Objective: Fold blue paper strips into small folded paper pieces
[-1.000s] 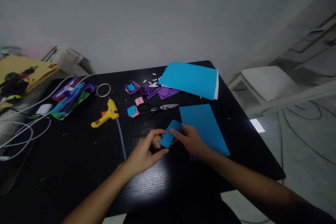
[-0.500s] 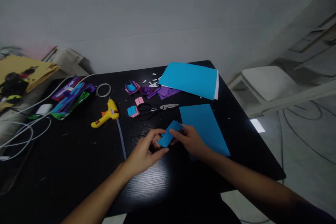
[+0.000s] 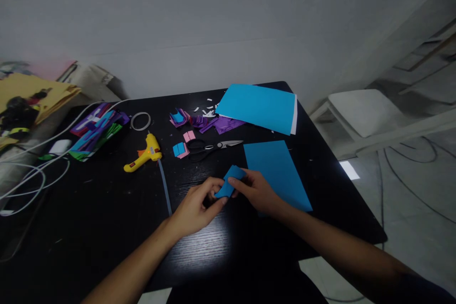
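Note:
Both my hands hold a small folded piece of blue paper above the black table. My left hand grips its lower left end, thumb at the front edge and fingers curled behind. My right hand pinches the right side, with the thumb pressed on top; its other fingers are partly hidden under the paper. A flat blue sheet lies beneath and to the right of my right wrist. Scissors with black handles rest just beyond my hands, beside small folded blue and pink paper pieces.
A yellow glue gun lies to the left, near a roll of tape. Blue and white sheets, purple paper and white scraps are at the back. Colourful paper strips and white cables occupy the left side. A white chair stands right.
The folded blue paper has shifted slightly down and left, and its lower end looks more curved. My left thumb has moved up against its edge.

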Demonstrator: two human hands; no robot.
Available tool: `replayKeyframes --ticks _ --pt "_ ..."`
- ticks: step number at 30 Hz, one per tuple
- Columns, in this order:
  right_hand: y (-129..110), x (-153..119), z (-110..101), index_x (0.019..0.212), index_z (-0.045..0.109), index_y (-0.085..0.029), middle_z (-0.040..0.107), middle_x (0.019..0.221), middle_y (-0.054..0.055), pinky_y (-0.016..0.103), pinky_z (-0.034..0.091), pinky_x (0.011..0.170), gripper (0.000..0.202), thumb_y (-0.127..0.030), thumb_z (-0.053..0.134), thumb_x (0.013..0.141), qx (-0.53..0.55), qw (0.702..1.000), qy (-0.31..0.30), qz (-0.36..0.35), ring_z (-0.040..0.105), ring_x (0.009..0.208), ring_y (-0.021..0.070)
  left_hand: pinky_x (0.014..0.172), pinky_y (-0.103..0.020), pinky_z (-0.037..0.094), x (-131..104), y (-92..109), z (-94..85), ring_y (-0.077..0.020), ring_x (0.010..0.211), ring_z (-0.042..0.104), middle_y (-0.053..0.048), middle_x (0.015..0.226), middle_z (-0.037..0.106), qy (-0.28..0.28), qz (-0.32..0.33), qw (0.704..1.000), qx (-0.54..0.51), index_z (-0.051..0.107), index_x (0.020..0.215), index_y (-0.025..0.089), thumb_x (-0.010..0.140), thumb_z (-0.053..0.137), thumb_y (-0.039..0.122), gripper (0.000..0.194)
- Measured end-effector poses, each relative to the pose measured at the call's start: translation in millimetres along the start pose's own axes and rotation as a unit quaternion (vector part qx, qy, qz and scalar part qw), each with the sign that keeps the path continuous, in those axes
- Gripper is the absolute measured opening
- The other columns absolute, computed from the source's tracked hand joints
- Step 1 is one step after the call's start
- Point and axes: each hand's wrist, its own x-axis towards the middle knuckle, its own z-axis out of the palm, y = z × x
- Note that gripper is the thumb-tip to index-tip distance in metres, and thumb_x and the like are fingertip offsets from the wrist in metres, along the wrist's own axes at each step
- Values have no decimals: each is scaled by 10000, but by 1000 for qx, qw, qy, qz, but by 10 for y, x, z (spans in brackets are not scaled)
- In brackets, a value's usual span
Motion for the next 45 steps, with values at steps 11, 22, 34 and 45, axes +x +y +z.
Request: replayKeyframes --ticks 11,22,34,45 --pt "-16 -22 -2 822 653 -210 673 733 5 334 527 696 348 -537 730 909 -28 1000 -4 -10 654 700 192 662 -223 495 25 25 -19 -122 702 605 19 800 656 13 29 999 38 699 1068 207 1003 620 216 103" --pt "8 -31 15 792 631 -216 652 710 1 313 492 659 340 -517 721 920 -59 998 -1 -16 637 689 185 667 -236 514 43 23 -23 -129 680 597 6 774 658 3 40 998 56 695 966 196 1020 587 248 131" --pt "5 -34 22 767 605 -218 638 676 -2 308 467 635 333 -492 692 935 -96 995 5 -18 624 666 187 643 -229 469 59 15 -19 -122 663 567 27 731 600 -6 22 998 66 648 876 192 1016 587 236 158" --pt "7 -32 29 770 612 -217 641 687 10 320 477 641 319 -480 689 934 -94 995 7 -18 635 677 195 640 -222 465 49 6 -22 -120 664 575 29 739 614 -1 22 998 66 662 897 198 1010 605 225 130"
